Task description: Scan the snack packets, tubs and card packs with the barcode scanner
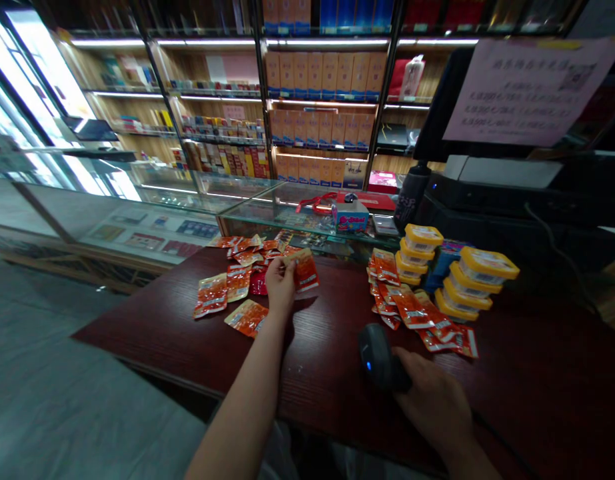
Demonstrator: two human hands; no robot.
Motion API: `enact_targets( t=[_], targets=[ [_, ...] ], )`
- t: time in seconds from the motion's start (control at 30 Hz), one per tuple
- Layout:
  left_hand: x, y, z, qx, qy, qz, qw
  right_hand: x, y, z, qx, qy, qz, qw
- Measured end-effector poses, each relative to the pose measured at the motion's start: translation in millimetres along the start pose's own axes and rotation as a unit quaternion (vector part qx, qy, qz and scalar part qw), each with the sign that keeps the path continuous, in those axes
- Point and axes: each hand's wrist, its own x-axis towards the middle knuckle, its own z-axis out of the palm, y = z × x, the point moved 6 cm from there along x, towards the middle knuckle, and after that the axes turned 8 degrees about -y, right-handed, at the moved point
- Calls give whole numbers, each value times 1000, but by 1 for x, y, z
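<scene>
My left hand [280, 285] pinches an orange-red snack packet [306, 272] by its left edge, above the dark wooden counter [327, 393]. Beside it spreads a loose pile of similar packets [212, 295], several of them overlapping. My right hand [434, 400] is wrapped round the handle of a black barcode scanner [377, 357], which shows a small blue light; its cord trails off to the lower right. Beyond the scanner lies a second heap of orange packets [412, 308]. Directly behind that heap stand stacks of yellow-lidded plastic tubs [420, 252].
A monitor with a pink paper notice [530, 93] rises at the right, above a black till unit [527, 193]. Glass display cases [187, 213] run along the counter's far side, with a small blue-pink box [350, 219] on top. Stocked shelves [327, 100] line the back wall.
</scene>
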Motion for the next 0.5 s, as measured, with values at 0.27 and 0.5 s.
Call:
enact_targets(
  t=[0.27,0.5],
  targets=[
    [-18,-22,38,-148,-119,-81,979,-1,0,1,-11,-5,1,1000],
    [-31,-31,40,-19,-150,-96,984,5,-4,-12,71,-8,19,997]
  ],
)
